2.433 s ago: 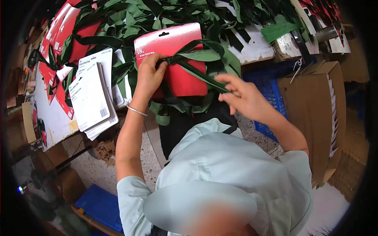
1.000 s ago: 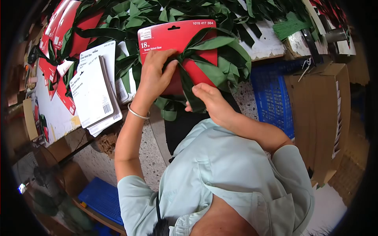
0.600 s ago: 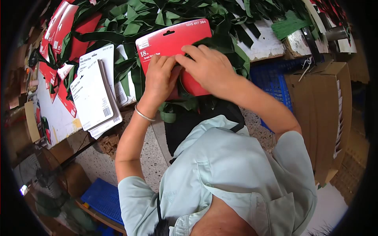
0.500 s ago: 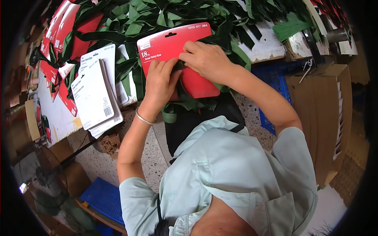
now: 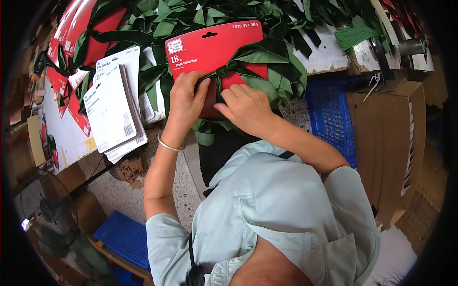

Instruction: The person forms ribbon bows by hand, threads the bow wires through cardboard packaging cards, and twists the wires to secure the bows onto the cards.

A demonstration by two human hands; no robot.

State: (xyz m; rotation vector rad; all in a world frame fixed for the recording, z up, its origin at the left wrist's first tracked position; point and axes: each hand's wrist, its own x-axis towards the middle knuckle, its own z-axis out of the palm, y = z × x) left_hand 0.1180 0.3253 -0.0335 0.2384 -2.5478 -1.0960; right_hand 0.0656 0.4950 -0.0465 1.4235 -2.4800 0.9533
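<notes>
A red card (image 5: 210, 47) printed "18 in Green Velvet Bow" lies at the table's near edge, with a green velvet bow (image 5: 262, 55) across its lower right part. My left hand (image 5: 188, 97) pinches the bow beside its knot, over the card's left side. My right hand (image 5: 248, 107) is just right of it, over the card's lower part, with fingers bent and thumb pointing left. What its fingers hold, if anything, is hidden. Green ribbon loops hang below the card.
Stacked white cards (image 5: 112, 112) stand left of the red card. Red cards with green bows (image 5: 88, 33) lie at the far left, and a heap of green ribbons (image 5: 167, 19) behind. A blue crate (image 5: 331, 121) and a cardboard box (image 5: 381, 148) stand at the right.
My right hand has moved down from the knot to the card's lower part, and the knot and bow now show. My left hand has stayed beside the knot.
</notes>
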